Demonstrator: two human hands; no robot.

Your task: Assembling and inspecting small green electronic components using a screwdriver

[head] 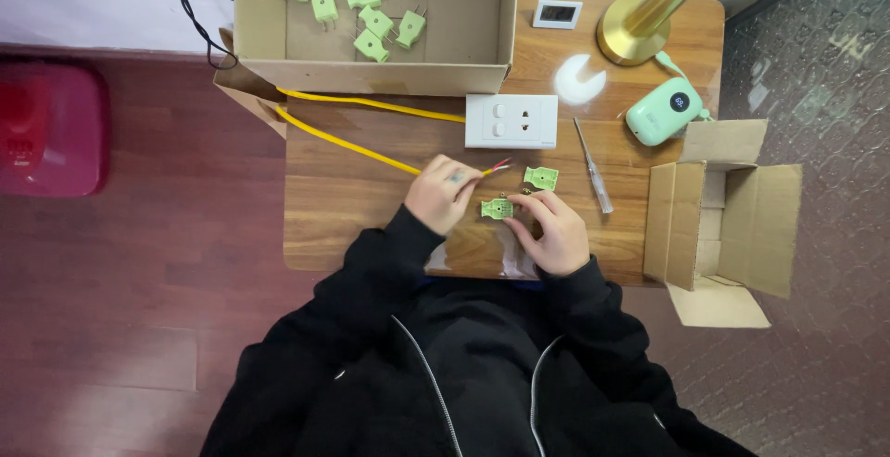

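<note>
Your left hand (443,193) grips the yellow cable (345,143) near its bared wires, while your right hand (553,231) pinches 1 green plug half (497,209) on the table (352,207).

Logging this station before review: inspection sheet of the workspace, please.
Surface: wooden table, crowded.
Job's things: green plug half between both hands; second half beside it.
Clutter: screwdriver, white socket, box of green plugs, empty carton, lamp, green gadget.
Grips: left hand holds yellow cable; right hand steadies the plug half.
Cables: yellow cable, stripped end; black cord.
Surroundings: red stool, dark floor.
</note>
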